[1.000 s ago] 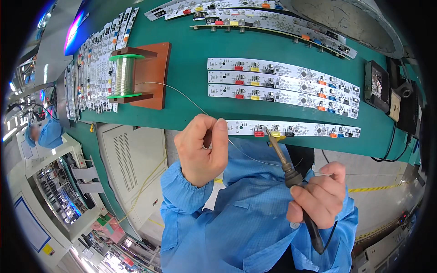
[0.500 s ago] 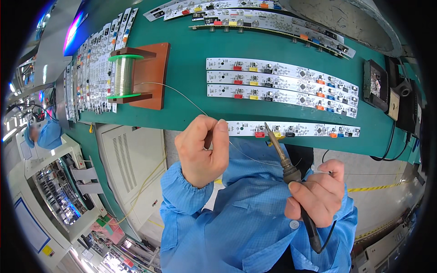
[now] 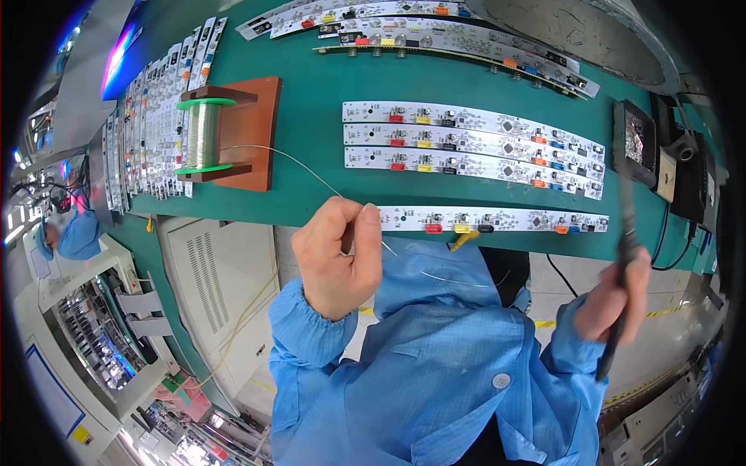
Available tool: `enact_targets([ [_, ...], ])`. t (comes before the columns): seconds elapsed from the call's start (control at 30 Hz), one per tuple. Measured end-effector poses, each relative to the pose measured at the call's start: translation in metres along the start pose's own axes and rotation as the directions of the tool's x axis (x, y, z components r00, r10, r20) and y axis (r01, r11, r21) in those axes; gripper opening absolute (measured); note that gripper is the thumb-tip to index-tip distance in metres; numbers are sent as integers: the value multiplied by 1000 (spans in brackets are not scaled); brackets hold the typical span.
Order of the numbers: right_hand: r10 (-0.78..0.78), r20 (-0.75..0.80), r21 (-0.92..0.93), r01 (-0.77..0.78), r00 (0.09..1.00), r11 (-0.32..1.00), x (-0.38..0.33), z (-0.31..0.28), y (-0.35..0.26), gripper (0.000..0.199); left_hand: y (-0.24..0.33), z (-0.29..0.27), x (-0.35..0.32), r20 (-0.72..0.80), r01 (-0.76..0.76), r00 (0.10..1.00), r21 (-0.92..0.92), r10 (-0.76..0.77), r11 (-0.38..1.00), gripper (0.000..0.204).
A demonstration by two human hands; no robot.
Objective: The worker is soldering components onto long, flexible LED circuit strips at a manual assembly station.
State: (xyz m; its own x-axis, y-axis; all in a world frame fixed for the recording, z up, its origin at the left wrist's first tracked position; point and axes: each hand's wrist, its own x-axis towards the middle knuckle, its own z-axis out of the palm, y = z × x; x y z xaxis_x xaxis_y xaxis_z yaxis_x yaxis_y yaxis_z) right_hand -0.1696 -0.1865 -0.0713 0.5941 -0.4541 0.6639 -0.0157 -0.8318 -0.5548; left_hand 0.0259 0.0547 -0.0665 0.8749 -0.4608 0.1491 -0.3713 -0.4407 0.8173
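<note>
My left hand (image 3: pixel 336 256) pinches solder wire (image 3: pixel 305 165) between thumb and fingers beside the left end of the nearest white circuit board (image 3: pixel 509 220). That board lies along the bench's front edge, with red, yellow, black, orange and blue connectors. The wire runs back to a solder spool (image 3: pixel 203 136) on a brown stand (image 3: pixel 264 132); a short end sticks out below my fingers. My right hand (image 3: pixel 610 304), blurred by motion, grips a soldering iron (image 3: pixel 626 245) off to the right. The iron points up toward a dark tray (image 3: pixel 639 144) and is also smeared.
Three similar boards (image 3: pixel 474 140) lie in parallel rows behind the nearest one. More boards stand packed at the left (image 3: pixel 159 116) and lie at the back (image 3: pixel 458 54). A black iron stand (image 3: pixel 688 155) with cables is on the right. A yellow clip-like piece (image 3: pixel 465 240) hangs at the front edge.
My right hand has swung the soldering iron away from the nearest board, rightward toward the dark tray. My left hand still holds the solder wire in nearly the same place.
</note>
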Motion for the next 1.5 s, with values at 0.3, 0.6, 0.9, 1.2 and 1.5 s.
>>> enact_targets([
  [0.3, 395, -15, -103, -394, 919, 913, -12, -15, 60, 40, -1, 2, 1, 5, -2, 1000, 29, 2, 1000, 10],
  [0.6, 136, 166, -63, -128, 977, 990, -20, -12, 60, 57, -18, 1, -4, -74, -157, 985, -58, 153, 986, 1],
  [0.9, 40, -52, -95, -45, 998, 994, -35, -9, 62, 50, -10, -14, -3, 211, 224, 972, -717, -102, 660, 27],
  [1.2, 37, -51, 31, -36, 998, 999, -28, -6, 65, 55, -13, -12, -5, 172, 141, 985, -811, 1, 568, 35],
  [1.5, 46, 138, 238, -78, 989, 968, -13, -1, 27, 65, -45, -34, -1, -41, 33, 996, -666, -81, 745, 22],
])
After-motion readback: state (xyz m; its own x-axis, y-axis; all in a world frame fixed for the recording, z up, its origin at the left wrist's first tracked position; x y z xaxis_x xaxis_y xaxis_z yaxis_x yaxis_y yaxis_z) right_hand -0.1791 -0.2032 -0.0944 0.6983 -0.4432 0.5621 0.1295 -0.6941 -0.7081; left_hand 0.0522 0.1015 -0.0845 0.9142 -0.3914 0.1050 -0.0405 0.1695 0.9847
